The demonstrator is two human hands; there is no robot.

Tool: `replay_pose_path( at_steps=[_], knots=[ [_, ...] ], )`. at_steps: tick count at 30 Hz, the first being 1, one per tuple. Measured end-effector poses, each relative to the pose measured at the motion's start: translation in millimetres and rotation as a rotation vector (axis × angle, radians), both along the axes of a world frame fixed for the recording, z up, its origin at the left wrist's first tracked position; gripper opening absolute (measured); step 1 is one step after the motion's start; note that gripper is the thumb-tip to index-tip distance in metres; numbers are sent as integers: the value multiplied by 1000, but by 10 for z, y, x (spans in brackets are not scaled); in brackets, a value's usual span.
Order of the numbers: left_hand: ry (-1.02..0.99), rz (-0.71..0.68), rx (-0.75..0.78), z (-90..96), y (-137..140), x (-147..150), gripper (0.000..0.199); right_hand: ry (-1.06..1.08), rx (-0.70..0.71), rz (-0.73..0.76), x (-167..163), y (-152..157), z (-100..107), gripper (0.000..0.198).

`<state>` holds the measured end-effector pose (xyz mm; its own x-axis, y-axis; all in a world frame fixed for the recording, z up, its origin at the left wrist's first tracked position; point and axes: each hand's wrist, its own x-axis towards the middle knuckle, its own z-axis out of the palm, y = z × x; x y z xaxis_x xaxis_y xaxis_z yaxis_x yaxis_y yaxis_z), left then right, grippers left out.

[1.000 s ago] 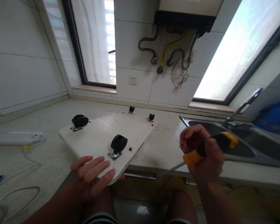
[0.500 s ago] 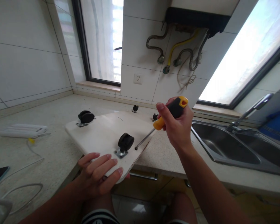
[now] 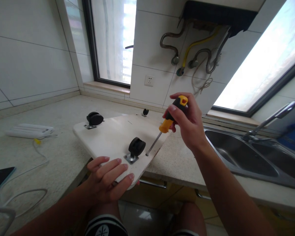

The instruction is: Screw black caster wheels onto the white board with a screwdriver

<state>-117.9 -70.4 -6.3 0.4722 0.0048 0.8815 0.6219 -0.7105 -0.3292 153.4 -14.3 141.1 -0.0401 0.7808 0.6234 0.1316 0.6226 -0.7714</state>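
A white board (image 3: 113, 134) with black casters lies on the counter, its near corner jutting past the counter edge. My left hand (image 3: 110, 177) grips that corner, fingers on top and the thumb mostly hidden below. In my right hand (image 3: 186, 119) is a yellow and black screwdriver (image 3: 166, 126), slanting down to the left. Its tip meets a small screw or hole (image 3: 147, 154) near the board's right edge. Just left of the tip stands the near caster (image 3: 137, 146) on its metal plate. Another caster (image 3: 95, 118) sits at the board's left, and a smaller-looking one (image 3: 145, 112) at the far end.
A double steel sink (image 3: 241, 154) with a faucet (image 3: 270, 119) is on the right. At left lie a white power bank (image 3: 29, 130), a white cable (image 3: 43, 164) and a dark tablet-like device (image 3: 0, 180). Pipes (image 3: 186, 52) and a socket (image 3: 148, 80) are on the wall.
My right hand has shifted and turned on the handle, so the screwdriver stands steeper, its tip still at the same spot. The view has moved slightly; my left hand keeps its hold.
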Motion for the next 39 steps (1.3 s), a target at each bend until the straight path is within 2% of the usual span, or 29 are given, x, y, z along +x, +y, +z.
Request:
replay_pose_path(
  at_steps=[4,10,11,14,16,20,22,23,25,27,29,31,32,37,39],
  knots=[
    [0,-5,8,14,4,1,36,-62,24,77,44,12,121,26],
    [26,6,-4,38,-9,-4,38,-155,101,32,48,16,258,21],
    [19,8,-4,36,-11,-2,38,-190,91,54,67,9,287,22],
    [0,6,0,28,-10,9,37,-258,1,208,141,-15,374,49],
    [-8,2,6,25,-4,17,37,-279,-37,249,170,-24,413,51],
    [-19,-9,8,-3,16,20,39,-361,53,77,133,-9,398,27],
    [-12,-10,6,-38,29,9,42,-323,83,35,107,4,367,30],
    [-8,-10,5,-58,35,1,44,-280,65,69,101,7,356,36],
    [1,-7,5,-94,43,-17,46,-199,-20,230,106,2,353,46],
    [7,-3,8,-109,44,-29,45,-181,-94,353,119,-12,371,39],
    [6,0,10,-99,41,-30,44,-281,-77,255,115,-23,388,30],
    [-4,3,16,-76,38,-17,43,-434,-23,60,80,-27,387,32],
    [-10,4,20,-68,38,-7,43,-476,-9,15,52,-27,376,35],
    [-56,-9,14,-117,58,29,42,-282,2,127,-89,-42,284,27],
    [-69,-6,17,-145,64,29,40,-223,13,114,-94,-49,276,36]
  ],
)
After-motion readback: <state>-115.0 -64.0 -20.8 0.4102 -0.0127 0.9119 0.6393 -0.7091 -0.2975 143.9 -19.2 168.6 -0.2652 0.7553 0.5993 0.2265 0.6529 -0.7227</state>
